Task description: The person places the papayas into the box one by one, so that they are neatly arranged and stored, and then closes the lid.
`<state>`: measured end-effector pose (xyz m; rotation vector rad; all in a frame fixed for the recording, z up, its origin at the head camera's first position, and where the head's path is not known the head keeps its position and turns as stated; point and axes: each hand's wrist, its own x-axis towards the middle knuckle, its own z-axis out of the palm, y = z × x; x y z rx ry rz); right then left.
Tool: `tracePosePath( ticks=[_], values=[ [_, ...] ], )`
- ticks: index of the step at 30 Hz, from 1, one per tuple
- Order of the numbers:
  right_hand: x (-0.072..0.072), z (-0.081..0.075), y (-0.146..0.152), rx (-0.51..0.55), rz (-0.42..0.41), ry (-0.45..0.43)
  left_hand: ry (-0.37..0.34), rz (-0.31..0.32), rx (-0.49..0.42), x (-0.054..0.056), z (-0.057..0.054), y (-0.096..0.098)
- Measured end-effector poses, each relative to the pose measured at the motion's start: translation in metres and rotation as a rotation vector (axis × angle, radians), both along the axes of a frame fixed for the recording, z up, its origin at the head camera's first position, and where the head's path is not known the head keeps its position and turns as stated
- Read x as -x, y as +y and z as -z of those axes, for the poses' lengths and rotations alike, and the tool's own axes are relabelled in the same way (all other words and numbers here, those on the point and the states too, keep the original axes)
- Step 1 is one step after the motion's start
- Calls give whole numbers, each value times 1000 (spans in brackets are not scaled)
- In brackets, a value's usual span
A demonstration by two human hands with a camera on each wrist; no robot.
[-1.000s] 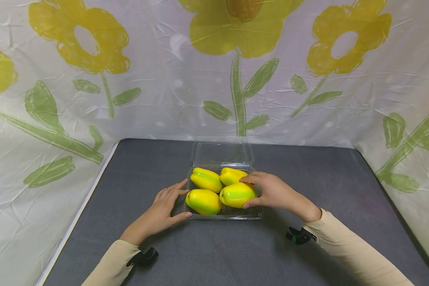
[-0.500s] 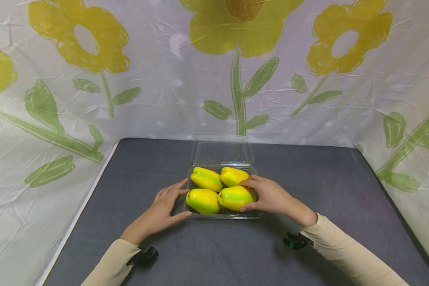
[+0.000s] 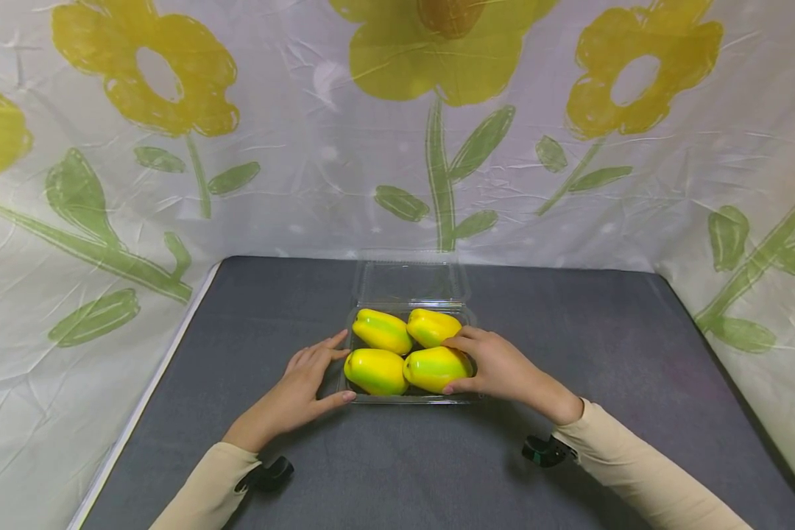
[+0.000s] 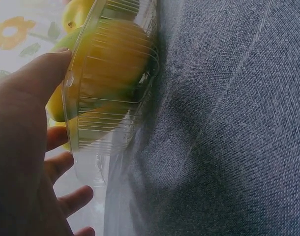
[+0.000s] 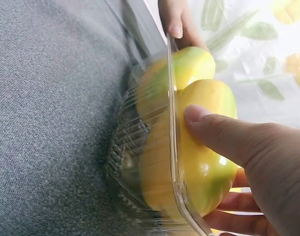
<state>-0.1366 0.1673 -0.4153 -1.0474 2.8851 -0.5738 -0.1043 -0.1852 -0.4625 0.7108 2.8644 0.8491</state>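
Note:
Several yellow-green mangoes lie in two rows in a clear plastic clamshell box [image 3: 411,400], whose lid [image 3: 411,283] is folded back behind it. My right hand [image 3: 506,372] grips the front right mango [image 3: 433,369], thumb on its near side and fingers on its far side. In the right wrist view this mango [image 5: 211,128] sits in the box, rising above the rim. My left hand [image 3: 298,390] rests at the box's left side with fingers spread. In the left wrist view its thumb [image 4: 56,69] touches the rim beside the front left mango [image 4: 108,61].
The box stands on a grey cloth-covered table [image 3: 397,471]. A pale curtain [image 3: 291,184] printed with yellow flowers hangs behind and at both sides. Black wrist straps [image 3: 546,450] sit at both beige sleeves.
My right hand has moved slightly left and toward me, shifting the front right mango against the front left one. The left hand has stayed in place.

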Motion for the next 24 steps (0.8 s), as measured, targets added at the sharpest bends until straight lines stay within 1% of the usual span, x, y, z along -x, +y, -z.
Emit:
tracePosePath(
  ticks=[10, 15, 24],
  values=[
    [-2, 4, 0, -11, 7, 21, 13, 7, 0, 0, 2, -1],
    [-2, 7, 1, -12, 17, 27, 8, 3, -4, 0, 2, 0],
    [-1, 11, 3, 7, 13, 50, 12, 3, -3, 0, 2, 0]
  ],
)
